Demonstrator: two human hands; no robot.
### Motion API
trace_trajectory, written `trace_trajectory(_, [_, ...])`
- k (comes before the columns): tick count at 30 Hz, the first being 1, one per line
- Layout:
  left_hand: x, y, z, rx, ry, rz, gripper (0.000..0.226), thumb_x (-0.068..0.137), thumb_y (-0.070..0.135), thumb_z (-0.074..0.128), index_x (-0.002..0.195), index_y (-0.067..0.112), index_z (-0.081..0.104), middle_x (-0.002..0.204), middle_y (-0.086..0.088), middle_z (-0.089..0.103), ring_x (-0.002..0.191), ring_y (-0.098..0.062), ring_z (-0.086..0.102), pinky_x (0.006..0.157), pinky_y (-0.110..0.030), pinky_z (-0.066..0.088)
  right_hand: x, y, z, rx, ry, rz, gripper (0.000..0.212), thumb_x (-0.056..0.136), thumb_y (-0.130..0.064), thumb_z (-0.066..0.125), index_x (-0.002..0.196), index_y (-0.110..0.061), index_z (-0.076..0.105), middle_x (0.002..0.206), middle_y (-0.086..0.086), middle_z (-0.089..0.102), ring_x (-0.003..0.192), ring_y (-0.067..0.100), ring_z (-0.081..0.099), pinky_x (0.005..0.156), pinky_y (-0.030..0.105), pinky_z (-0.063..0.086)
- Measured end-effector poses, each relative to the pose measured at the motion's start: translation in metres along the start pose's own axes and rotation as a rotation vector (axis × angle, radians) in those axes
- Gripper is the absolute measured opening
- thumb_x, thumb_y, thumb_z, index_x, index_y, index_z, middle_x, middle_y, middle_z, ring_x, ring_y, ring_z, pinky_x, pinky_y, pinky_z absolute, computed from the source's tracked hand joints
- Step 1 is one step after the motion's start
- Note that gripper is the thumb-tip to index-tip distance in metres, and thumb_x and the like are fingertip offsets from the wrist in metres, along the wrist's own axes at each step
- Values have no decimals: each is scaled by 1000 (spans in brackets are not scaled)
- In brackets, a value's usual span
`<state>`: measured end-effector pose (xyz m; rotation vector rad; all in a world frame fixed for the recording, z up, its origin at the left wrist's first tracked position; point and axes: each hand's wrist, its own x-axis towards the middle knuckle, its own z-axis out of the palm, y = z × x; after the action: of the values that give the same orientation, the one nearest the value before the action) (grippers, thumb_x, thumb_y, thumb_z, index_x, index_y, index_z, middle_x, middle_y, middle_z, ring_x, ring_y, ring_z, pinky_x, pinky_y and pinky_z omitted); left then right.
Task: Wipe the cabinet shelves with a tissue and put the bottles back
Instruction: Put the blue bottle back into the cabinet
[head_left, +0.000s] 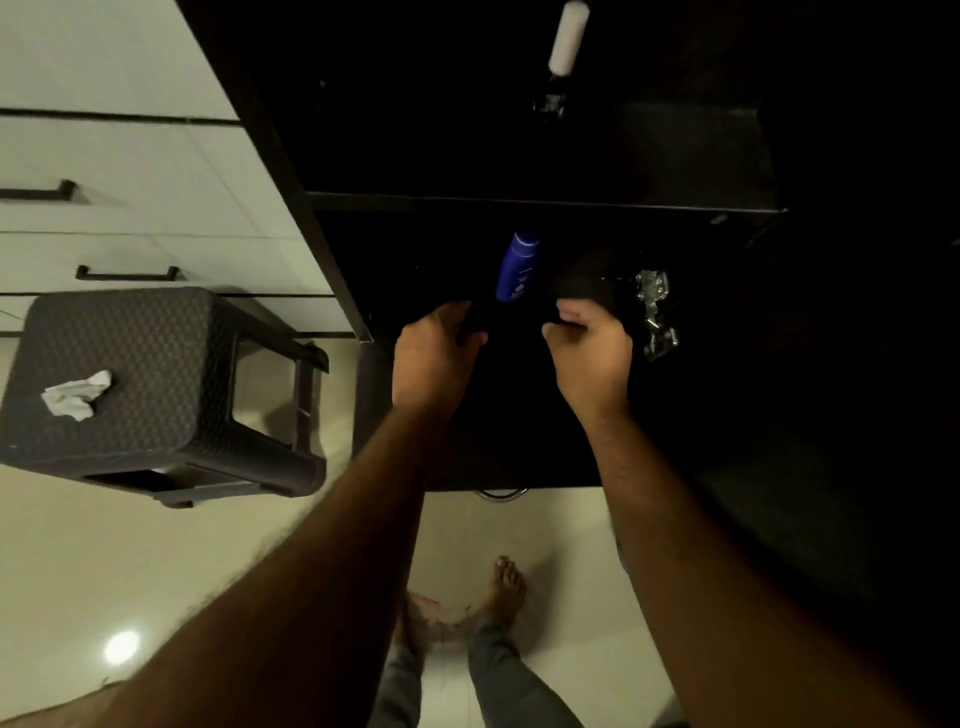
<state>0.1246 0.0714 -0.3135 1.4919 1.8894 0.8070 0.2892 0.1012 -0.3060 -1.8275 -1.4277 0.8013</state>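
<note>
A blue bottle (515, 267) stands on the lower shelf of the dark open cabinet (545, 201), just beyond my hands. A white bottle (569, 39) stands on the shelf above. My left hand (434, 358) reaches into the lower shelf with its fingers and thumb curled round something dark that I cannot make out. My right hand (592, 353) is to the right of the blue bottle and is also curled round a dark object (584, 278). A crumpled white tissue (75, 395) lies on the dark woven stool (156, 374) at the left.
White drawers with black handles (127, 273) stand behind the stool. A metal door hinge (655, 312) sits right of my right hand. My bare feet (506, 582) stand on the pale tiled floor below.
</note>
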Motion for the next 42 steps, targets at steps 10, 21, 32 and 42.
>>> trace_trajectory(10, [-99, 69, -112, 132, -62, 119, 45, 93, 29, 61, 136, 20, 53, 127, -4, 62, 113, -20, 61, 95, -39, 51, -124, -90, -60, -85, -13, -104, 27, 86, -19, 72, 112, -15, 71, 106, 4, 70, 89, 11, 65, 76, 15, 46])
trace_trajectory(21, [-182, 130, -166, 245, -23, 297, 45, 95, 27, 58, 138, 22, 48, 137, 0, 54, 121, -16, 54, 98, -29, 43, -181, -149, -142, -348, -44, -289, 35, 91, -32, 65, 125, -24, 61, 124, -3, 60, 107, 10, 59, 85, 27, 52])
trace_trajectory(32, [-250, 162, -151, 357, -15, 307, 56, 95, 34, 55, 147, 25, 35, 157, -2, 29, 144, -21, 25, 116, -41, 27, -241, -123, -211, -404, -5, -325, 39, 92, -32, 62, 130, -24, 56, 132, -4, 56, 118, 12, 55, 95, 32, 50])
trace_trajectory(42, [-274, 202, -154, 434, 47, 408, 58, 95, 40, 55, 148, 28, 33, 157, 2, 29, 146, -15, 21, 117, -35, 19, -276, -125, -272, -332, 89, -377, 39, 92, -32, 63, 130, -24, 59, 130, -6, 57, 117, 11, 55, 96, 32, 50])
